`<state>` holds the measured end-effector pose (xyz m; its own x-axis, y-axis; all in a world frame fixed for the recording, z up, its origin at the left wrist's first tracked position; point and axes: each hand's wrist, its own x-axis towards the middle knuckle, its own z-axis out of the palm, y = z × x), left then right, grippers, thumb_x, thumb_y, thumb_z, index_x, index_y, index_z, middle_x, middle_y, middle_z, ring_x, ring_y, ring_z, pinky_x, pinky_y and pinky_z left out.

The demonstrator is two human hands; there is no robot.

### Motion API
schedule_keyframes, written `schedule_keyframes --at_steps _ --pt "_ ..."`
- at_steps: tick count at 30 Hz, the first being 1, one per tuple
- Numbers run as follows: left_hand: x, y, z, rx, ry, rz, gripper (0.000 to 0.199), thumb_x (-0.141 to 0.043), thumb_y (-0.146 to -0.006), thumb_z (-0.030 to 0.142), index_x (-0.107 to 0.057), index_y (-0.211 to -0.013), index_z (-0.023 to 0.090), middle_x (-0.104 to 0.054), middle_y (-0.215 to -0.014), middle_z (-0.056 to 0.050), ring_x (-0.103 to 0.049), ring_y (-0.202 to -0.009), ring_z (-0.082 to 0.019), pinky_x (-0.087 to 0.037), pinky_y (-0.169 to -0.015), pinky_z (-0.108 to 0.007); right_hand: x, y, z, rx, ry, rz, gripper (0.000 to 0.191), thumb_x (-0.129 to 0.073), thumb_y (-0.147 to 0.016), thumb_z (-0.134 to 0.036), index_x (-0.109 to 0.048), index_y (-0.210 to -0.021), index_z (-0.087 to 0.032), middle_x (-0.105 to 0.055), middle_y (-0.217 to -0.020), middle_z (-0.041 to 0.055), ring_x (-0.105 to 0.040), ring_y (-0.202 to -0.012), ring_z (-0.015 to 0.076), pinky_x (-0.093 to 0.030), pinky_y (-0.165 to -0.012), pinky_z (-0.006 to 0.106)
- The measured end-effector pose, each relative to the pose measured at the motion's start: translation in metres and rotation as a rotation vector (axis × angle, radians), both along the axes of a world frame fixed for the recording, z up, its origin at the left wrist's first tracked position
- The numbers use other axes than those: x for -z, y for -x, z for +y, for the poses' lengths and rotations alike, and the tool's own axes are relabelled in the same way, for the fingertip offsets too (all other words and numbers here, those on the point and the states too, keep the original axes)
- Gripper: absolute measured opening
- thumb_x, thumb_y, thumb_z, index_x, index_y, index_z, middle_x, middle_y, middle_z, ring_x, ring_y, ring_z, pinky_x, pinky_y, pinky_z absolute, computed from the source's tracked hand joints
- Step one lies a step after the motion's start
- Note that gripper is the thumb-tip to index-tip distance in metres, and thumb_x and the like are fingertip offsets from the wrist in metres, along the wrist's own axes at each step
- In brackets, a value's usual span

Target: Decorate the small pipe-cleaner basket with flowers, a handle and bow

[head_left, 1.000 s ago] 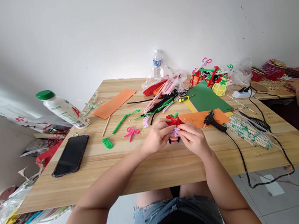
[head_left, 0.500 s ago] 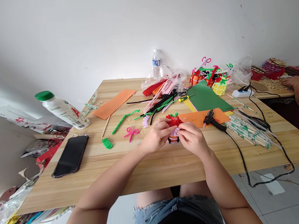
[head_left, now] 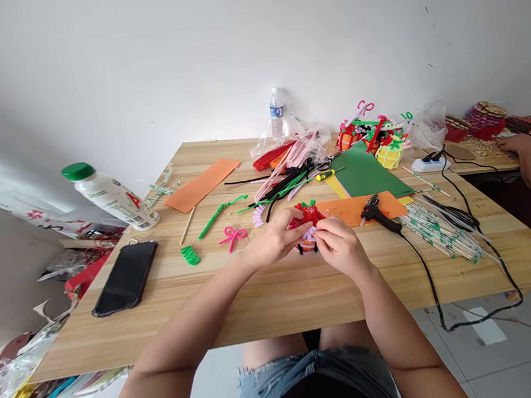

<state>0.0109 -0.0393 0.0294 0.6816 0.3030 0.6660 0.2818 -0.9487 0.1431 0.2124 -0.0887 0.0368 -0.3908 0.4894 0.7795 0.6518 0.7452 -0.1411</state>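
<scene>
Both hands meet over a small pipe-cleaner figure (head_left: 307, 245), red on top with green tips and an orange-and-black striped base. It stands on the wooden table (head_left: 237, 300). A lilac pipe cleaner (head_left: 309, 235) lies across its front. My left hand (head_left: 278, 238) is closed, its thumb and forefinger pinching the lilac piece from the left. From the right, my right hand (head_left: 341, 245) pinches the same piece with closed fingertips. The fingers partly cover the figure. To the left lie a pink looped bow (head_left: 233, 236) and a coiled green pipe cleaner (head_left: 190, 255).
Right of my hands, a black glue gun (head_left: 381, 215) rests on an orange sheet (head_left: 350, 210), its cord trailing off the table. Behind are loose pipe cleaners (head_left: 287, 181) and a water bottle (head_left: 277, 112). A phone (head_left: 124, 278) lies left. Another person's hand (head_left: 516, 145) shows far right.
The lilac piece shows a little more between my fingertips, and the figure has shifted very slightly left. Both hands keep nearly the same position and pinch.
</scene>
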Motion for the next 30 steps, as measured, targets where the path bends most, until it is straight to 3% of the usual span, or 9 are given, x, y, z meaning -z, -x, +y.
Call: schedule_keyframes --at_steps 5,10,30 --pt "0.005 -0.002 0.004 0.000 0.021 -0.069 0.038 -0.058 -0.091 0.024 -0.056 -0.129 0.023 -0.035 -0.148 -0.020 -0.051 -0.127 -0.029 -0.050 -0.099 -0.048 0.000 0.000 0.001 -0.003 0.015 0.040 0.021 -0.052 -0.086 -0.004 -0.062 -0.076 -0.019 -0.065 -0.081 0.0075 -0.058 -0.077 0.0187 -0.055 -0.080 0.038" --pt "0.010 -0.004 0.008 -0.009 0.003 -0.099 0.035 -0.060 -0.089 0.028 -0.060 -0.123 0.020 -0.049 -0.139 -0.021 -0.053 -0.126 -0.030 -0.050 -0.098 -0.050 0.000 0.001 0.002 0.007 0.037 0.061 0.021 -0.052 -0.086 -0.005 -0.062 -0.075 -0.020 -0.064 -0.079 0.0066 -0.058 -0.077 0.0182 -0.055 -0.079 0.037" --pt "0.013 -0.007 0.009 -0.012 0.012 -0.170 0.036 -0.062 -0.089 0.029 -0.061 -0.124 0.020 -0.053 -0.136 -0.020 -0.055 -0.121 -0.029 -0.050 -0.096 -0.050 0.003 0.006 -0.001 0.057 0.036 0.051 0.021 -0.050 -0.088 -0.006 -0.064 -0.079 -0.019 -0.063 -0.082 0.0084 -0.058 -0.079 0.0199 -0.054 -0.077 0.036"
